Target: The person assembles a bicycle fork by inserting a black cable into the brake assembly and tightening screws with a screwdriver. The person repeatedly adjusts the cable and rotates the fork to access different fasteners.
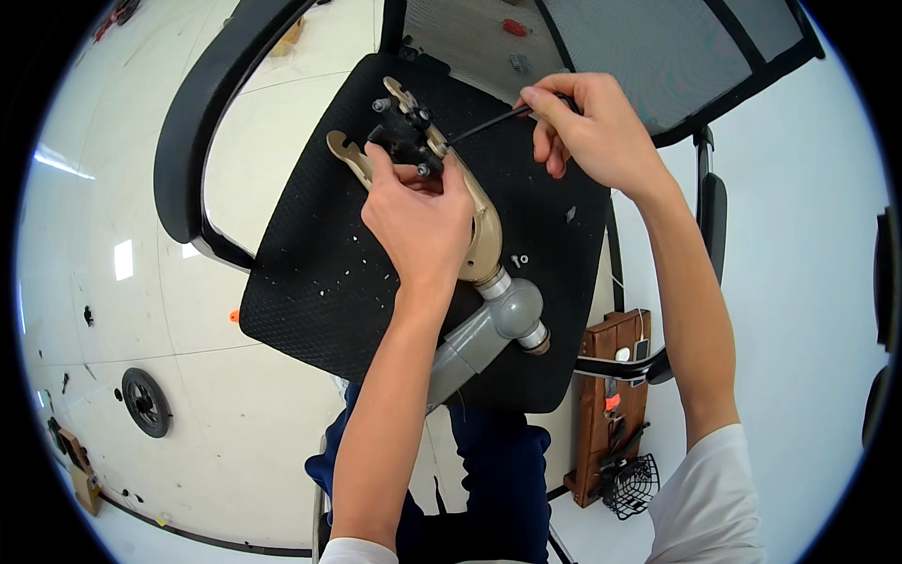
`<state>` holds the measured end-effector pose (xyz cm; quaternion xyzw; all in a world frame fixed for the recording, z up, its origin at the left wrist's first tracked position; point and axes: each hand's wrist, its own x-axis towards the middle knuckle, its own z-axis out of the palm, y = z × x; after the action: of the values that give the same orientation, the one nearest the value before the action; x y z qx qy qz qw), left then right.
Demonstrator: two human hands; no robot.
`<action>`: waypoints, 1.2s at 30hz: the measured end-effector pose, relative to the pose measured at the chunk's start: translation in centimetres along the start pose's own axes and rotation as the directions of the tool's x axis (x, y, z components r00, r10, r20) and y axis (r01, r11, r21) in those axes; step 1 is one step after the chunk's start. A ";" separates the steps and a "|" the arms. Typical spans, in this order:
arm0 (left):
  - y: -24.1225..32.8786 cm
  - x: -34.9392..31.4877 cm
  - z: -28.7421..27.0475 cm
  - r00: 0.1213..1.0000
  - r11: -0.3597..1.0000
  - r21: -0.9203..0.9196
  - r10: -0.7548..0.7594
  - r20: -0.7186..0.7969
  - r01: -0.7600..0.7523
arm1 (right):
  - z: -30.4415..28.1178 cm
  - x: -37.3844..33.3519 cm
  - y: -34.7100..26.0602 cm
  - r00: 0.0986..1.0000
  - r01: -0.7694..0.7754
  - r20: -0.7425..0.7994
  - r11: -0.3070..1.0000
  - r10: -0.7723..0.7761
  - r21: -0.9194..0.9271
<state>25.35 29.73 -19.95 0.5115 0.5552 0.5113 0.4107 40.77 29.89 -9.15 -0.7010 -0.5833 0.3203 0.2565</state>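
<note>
A gold-coloured fork (486, 235) lies on the black seat (305, 263) of an office chair, its two prongs pointing up and to the left. At its lower end it joins a grey frame tube (474, 346). My left hand (418, 221) pinches a black brake caliper-like part (399, 136) with small metal bolts against the fork's right prong. From the right, my right hand (597, 127) grips a thin black hex key (493, 122). The key's tip meets the prong beside the black part; whether it sits in a bolt head I cannot tell.
A small bolt and nut (520, 259) and pale crumbs lie on the seat. Around it are a black armrest (183, 141) and a mesh backrest (648, 56). A small wheel (146, 402) lies on the floor at left. A brown wooden stand (601, 414) and black wire basket (632, 487) stand lower right.
</note>
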 end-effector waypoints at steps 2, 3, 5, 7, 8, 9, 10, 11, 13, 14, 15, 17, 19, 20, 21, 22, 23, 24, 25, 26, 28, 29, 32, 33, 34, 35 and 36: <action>0.3 -0.4 0.2 0.999 0.999 -0.048 0.005 -0.046 -0.008 | -0.5 -0.7 -0.6 1.000 0.010 0.010 1.000 -0.010 0.000; 0.3 -0.5 -0.1 0.997 0.985 -0.157 -0.068 0.023 0.071 | -0.9 -1.2 -1.1 1.000 0.012 0.017 1.000 -0.012 -0.008; 1.2 -1.0 -1.1 0.999 0.978 -0.205 -0.026 0.029 0.032 | -1.9 -2.9 -2.2 0.999 0.020 0.039 1.000 -0.019 -0.016; 3.1 -1.5 -1.9 0.999 0.969 -0.242 0.047 0.023 -0.040 | -3.1 -5.0 -3.7 0.999 0.050 0.008 0.997 -0.051 0.053; 4.2 -1.5 -2.3 0.988 0.956 -0.255 0.152 -0.001 -0.147 | -3.4 -6.2 -4.2 0.998 0.070 -0.005 0.994 -0.070 0.089; 5.4 -1.4 -2.4 0.966 0.930 -0.268 0.256 -0.025 -0.253 | -3.5 -7.7 -4.6 0.991 0.094 -0.108 0.989 -0.082 0.116; 6.2 -1.4 -2.7 0.933 0.894 -0.270 0.357 -0.052 -0.357 | -3.1 -9.4 -5.0 0.975 0.124 -0.203 0.981 -0.093 0.148; 6.7 -1.3 -3.0 0.876 0.844 -0.233 0.470 -0.109 -0.482 | -2.7 -11.3 -5.6 0.948 0.155 -0.303 0.973 -0.098 0.171; 8.1 -1.9 -3.0 0.830 0.798 -0.230 0.550 -0.098 -0.556 | -1.5 -14.5 -5.7 0.888 0.148 -0.459 0.943 0.006 0.298; 8.8 -2.4 -3.1 0.804 0.774 -0.227 0.588 -0.090 -0.591 | -0.8 -15.8 -5.5 0.850 0.139 -0.521 0.919 0.080 0.368; 9.3 -3.1 -3.3 0.801 0.770 -0.244 0.597 -0.050 -0.589 | 0.0 -17.3 -5.1 0.824 0.157 -0.554 0.891 0.119 0.426; 9.7 -4.5 -3.8 0.791 0.772 -0.241 0.611 0.029 -0.588 | 1.9 -19.7 -4.0 0.787 0.236 -0.598 0.823 0.150 0.516; 9.8 -6.0 -3.5 0.786 0.772 -0.263 0.614 0.071 -0.579 | 2.5 -21.4 -2.9 0.756 0.270 -0.632 0.799 0.170 0.537; 9.9 -6.5 -3.1 0.784 0.766 -0.290 0.616 0.076 -0.573 | 2.7 -22.0 -2.6 0.739 0.286 -0.649 0.787 0.182 0.546; 9.9 -7.1 -2.9 0.792 0.778 -0.282 0.604 0.089 -0.562 | 2.7 -22.4 -2.5 0.728 0.271 -0.659 0.805 0.187 0.528; 9.8 -7.6 -2.6 0.803 0.790 -0.295 0.587 0.106 -0.538 | 2.6 -22.8 -2.3 0.732 0.261 -0.643 0.781 0.224 0.568; 9.7 -8.1 -2.2 0.813 0.802 -0.307 0.568 0.125 -0.513 | 2.5 -23.2 -2.1 0.735 0.251 -0.626 0.754 0.259 0.607; 9.3 -8.5 -1.8 0.825 0.812 -0.328 0.547 0.140 -0.483 | 2.4 -23.5 -1.8 0.745 0.246 -0.602 0.720 0.287 0.649; 9.0 -9.0 -1.5 0.836 0.822 -0.347 0.526 0.155 -0.452 | 2.2 -23.6 -1.3 0.762 0.251 -0.586 0.710 0.274 0.658; 8.6 -9.5 -1.2 0.861 0.841 -0.380 0.476 0.180 -0.385 | 2.0 -23.6 -1.1 0.769 0.239 -0.569 0.694 0.292 0.679; 8.6 -10.7 -0.5 0.897 0.862 -0.449 0.370 0.243 -0.235 | 1.3 -24.0 -1.0 0.771 0.212 -0.543 0.671 0.331 0.710; 8.7 -10.9 -0.5 0.903 0.877 -0.419 0.356 0.242 -0.234 | 1.1 -24.1 -0.9 0.778 0.201 -0.526 0.657 0.344 0.727; 7.9 -11.0 0.0 0.889 0.858 -0.413 0.412 0.201 -0.305 | 1.5 -24.3 -0.9 0.773 0.198 -0.537 0.675 0.339 0.711; 7.8 -11.0 0.0 0.878 0.848 -0.396 0.447 0.173 -0.353 | 1.6 -24.5 -1.0 0.763 0.180 -0.552 0.710 0.336 0.681; 7.9 -10.9 -0.3 0.861 0.844 -0.386 0.470 0.195 -0.373 | 1.6 -24.7 -1.0 0.756 0.186 -0.575 0.739 0.314 0.647; 8.3 -10.9 -0.8 0.843 0.838 -0.377 0.493 0.215 -0.394 | 1.6 -24.9 -1.0 0.748 0.192 -0.597 0.767 0.289 0.612; 8.2 -10.8 -1.2 0.826 0.834 -0.366 0.512 0.237 -0.413 | 1.9 -24.9 -0.8 0.741 0.195 -0.616 0.792 0.267 0.578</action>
<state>26.92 18.51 -12.37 0.6409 0.2534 0.5826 0.4308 35.97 5.53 -6.02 -0.6584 -0.3016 0.2216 0.6530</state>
